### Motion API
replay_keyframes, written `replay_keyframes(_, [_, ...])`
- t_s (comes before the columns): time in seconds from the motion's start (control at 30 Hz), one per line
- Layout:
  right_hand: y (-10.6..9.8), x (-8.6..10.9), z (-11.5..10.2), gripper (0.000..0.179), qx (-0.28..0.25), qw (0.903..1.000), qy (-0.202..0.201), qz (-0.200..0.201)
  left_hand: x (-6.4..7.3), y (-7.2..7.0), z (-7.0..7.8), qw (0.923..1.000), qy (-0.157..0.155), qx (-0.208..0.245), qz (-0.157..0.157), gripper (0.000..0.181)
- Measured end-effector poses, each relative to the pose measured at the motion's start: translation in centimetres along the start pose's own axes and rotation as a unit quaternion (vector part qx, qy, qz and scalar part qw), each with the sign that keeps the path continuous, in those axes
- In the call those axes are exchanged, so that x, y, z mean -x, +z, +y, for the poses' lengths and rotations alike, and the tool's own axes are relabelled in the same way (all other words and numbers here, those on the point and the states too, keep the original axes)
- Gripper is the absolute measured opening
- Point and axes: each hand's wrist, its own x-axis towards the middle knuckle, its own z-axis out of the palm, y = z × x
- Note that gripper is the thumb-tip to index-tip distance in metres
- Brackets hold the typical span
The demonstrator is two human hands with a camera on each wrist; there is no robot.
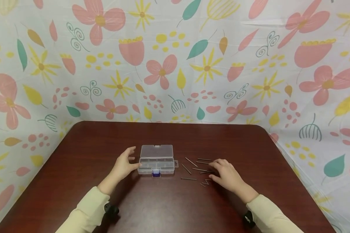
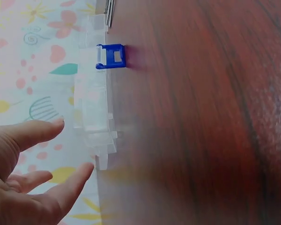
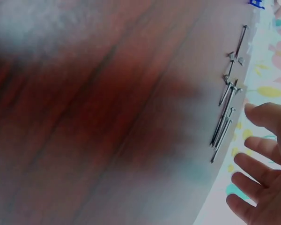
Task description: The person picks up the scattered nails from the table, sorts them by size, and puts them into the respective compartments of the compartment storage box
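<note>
A clear plastic compartment box (image 1: 168,169) lies on the table with its lid (image 1: 157,151) folded back and a blue latch (image 1: 156,173) in front. My left hand (image 1: 122,166) is at the box's left side, fingers spread; whether the thumb touches the box I cannot tell. The left wrist view shows the box (image 2: 94,103) edge-on beyond the thumb. Several metal nails (image 1: 188,179), longer and shorter ones, lie scattered right of the box. Over the rightmost nails hovers or rests my right hand (image 1: 227,175), fingers loosely extended. In the right wrist view, nails (image 3: 222,119) lie beside its fingers.
The dark reddish-brown table (image 1: 128,132) has rounded far corners. Behind it hangs a white curtain (image 1: 175,42) printed with flowers and leaves. A clear hanging tab (image 1: 176,164) juts from the box's right side toward the nails.
</note>
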Motion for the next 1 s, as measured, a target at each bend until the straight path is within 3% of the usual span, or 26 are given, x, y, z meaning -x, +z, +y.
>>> replay_keyframes(0.17, [-0.2,-0.4,0.5,0.03,-0.035,0.9989,0.008,-0.032,-0.1,0.2,-0.5,0.9965,-0.044,0.069,-0.018,0.065])
replay_keyframes(0.43, [0.0,-1.2,1.3,0.018,-0.066,0.9951,0.004,-0.074,-0.3,0.7,-0.9,0.9798,-0.082,0.177,-0.043,0.059])
replay_keyframes(0.7, [0.7,-1.6,1.8,0.013,-0.093,0.9901,-0.014,-0.104,-0.3,1.0,-1.5,0.9682,-0.107,0.216,-0.066,0.055])
replay_keyframes(1.0, [0.2,-2.6,1.6,0.017,-0.065,0.9857,-0.069,-0.139,-0.6,1.2,-2.0,0.9652,-0.116,0.224,-0.068,0.053])
